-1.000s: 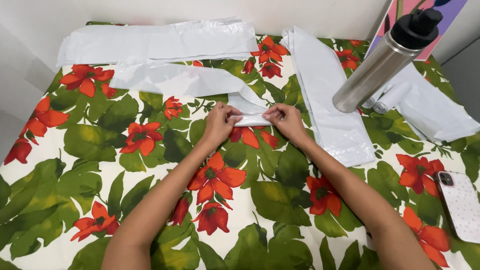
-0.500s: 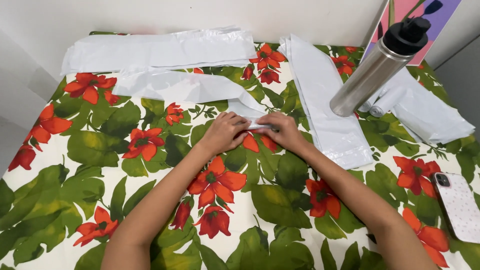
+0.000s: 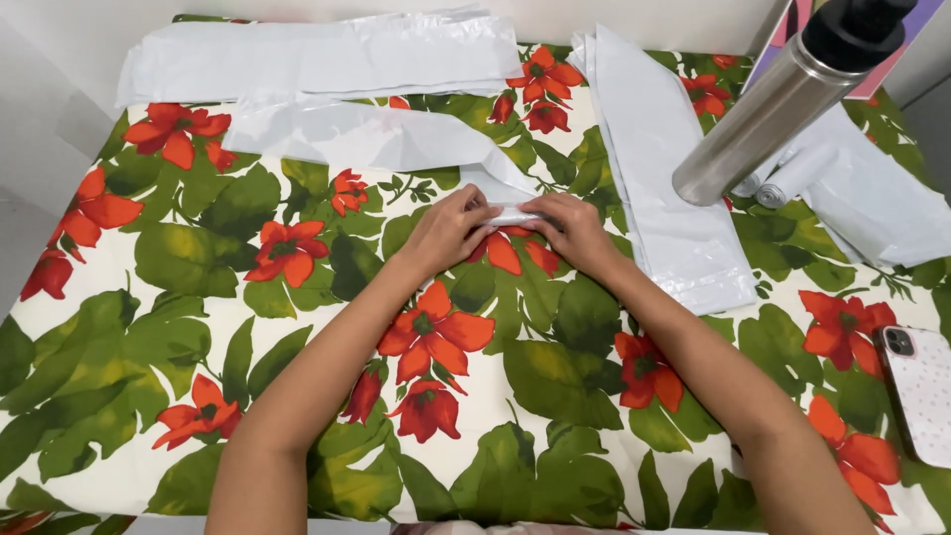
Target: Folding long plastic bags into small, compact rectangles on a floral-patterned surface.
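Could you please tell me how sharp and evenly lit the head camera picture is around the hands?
Head view: light is soft and even, with no hard shadows; both hands, left hand and right hand, and the white bag look sharp; the steel bottle looms large and slightly soft.

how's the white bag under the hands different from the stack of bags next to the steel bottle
The bag under the hands is a single strip lying crosswise, its near end folded small and pinched by the left hand and right hand. The stack is several bags laid flat, running away from the person, untouched beside the bottle. Both are thin white plastic on the flowered tablecloth.
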